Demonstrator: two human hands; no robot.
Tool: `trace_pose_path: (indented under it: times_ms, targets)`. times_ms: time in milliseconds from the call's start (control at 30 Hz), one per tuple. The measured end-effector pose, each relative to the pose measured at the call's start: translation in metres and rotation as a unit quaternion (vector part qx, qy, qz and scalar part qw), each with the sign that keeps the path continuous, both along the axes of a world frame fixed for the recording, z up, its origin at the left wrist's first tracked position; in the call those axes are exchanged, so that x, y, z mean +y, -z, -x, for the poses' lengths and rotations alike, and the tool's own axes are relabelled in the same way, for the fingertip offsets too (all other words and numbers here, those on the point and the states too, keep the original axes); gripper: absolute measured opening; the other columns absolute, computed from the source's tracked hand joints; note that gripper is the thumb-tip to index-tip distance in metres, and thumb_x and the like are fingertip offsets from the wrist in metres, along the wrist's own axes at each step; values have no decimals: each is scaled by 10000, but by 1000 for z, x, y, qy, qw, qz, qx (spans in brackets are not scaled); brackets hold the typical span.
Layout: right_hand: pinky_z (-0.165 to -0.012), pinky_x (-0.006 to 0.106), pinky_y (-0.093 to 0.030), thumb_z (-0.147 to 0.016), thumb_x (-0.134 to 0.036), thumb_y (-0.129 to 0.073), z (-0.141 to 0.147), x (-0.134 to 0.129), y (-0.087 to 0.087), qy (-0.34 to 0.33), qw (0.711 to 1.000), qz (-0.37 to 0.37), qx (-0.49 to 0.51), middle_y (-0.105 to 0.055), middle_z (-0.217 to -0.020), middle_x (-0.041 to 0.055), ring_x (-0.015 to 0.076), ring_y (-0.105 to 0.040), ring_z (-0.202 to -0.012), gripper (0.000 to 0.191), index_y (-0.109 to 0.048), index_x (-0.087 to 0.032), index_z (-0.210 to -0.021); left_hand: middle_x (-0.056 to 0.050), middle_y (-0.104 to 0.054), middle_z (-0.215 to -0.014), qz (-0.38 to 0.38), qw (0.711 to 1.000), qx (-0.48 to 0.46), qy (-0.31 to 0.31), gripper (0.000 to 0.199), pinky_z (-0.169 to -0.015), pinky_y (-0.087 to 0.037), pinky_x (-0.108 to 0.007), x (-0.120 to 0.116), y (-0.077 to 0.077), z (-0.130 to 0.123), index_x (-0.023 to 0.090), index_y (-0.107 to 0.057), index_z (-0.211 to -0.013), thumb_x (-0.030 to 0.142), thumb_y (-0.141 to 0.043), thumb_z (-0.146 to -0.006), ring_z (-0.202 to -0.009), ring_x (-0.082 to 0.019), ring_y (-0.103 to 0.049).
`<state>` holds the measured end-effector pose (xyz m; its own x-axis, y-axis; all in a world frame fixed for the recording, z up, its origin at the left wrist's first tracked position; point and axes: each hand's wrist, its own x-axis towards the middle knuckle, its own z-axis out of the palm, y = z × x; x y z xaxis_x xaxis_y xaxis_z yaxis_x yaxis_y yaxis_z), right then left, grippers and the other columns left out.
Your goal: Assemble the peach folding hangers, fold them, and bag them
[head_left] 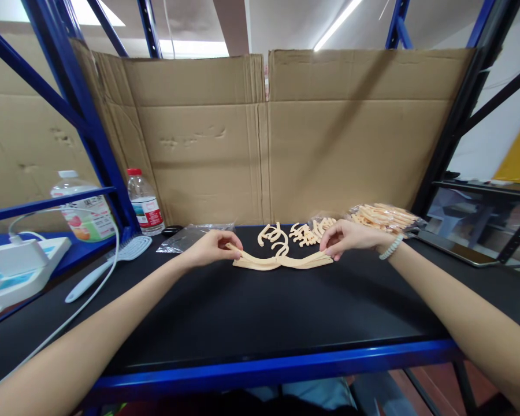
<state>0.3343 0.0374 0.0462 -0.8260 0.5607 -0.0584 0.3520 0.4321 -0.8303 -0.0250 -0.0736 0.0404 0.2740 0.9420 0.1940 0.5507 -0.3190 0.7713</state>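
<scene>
Two curved, light wooden pieces (301, 262) meet at the middle of the black tabletop, forming a wide, shallow double bow. The left end is pinched between the thumb and fingers of my left hand (219, 247). At the right end, my right hand (344, 237), with a pale bracelet on its wrist, grips the wood in the same way. Just behind the join lie several thin curved wooden pieces (278, 234). A pile of small wooden pieces (303, 234) sits to their right, close to my right hand.
Clear plastic bags of wooden sticks (385, 216) lie at the back right, near a dark tray (455, 248). An empty plastic bag (190, 236), a red-capped bottle (145, 205), a hairbrush (108, 266) and a white cable stand left. Cardboard (208, 144) walls the back.
</scene>
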Motion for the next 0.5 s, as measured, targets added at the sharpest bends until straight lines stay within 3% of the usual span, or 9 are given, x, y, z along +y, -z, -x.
trace_pose_path:
  times_ms: [100, 233, 400, 500]
  targets:
    - [-621, 254, -555, -625, -374, -760, -1, 2, 2, -19, 999, 1, -33, -674, -694, 31, 127, -647, -608, 327, -694, -128, -829, -12, -673, -698, -72, 989, 121, 40, 135, -583, -420, -207, -2, -4, -1, 163, -671, -759, 276, -706, -694, -638, -131, -600]
    - [-614, 259, -543, -638, -355, -740, 1, 0, 3, -43, 997, -10, -63, -668, -693, 23, 129, -643, -616, 291, -676, -134, -816, -1, -659, -692, -113, 969, 212, 56, 126, -584, -385, -204, -4, -4, -3, 174, -669, -752, 288, -699, -708, -633, -127, -572]
    - [-620, 252, -482, -671, -329, -695, 5, -2, 4, -58, 981, -151, -107, -672, -695, 26, 130, -606, -638, 215, -695, -144, -780, -27, -618, -777, -135, 959, 240, 73, 145, -640, -408, -224, -2, -1, -4, 179, -666, -718, 322, -684, -728, -698, -147, -551]
    - [-613, 240, -448, -684, -327, -679, 6, -1, 6, -49, 971, -200, -124, -669, -712, 28, 123, -577, -643, 204, -703, -148, -781, -34, -602, -826, -144, 956, 242, 82, 168, -714, -417, -252, -1, 2, -3, 182, -664, -709, 347, -676, -740, -754, -164, -549]
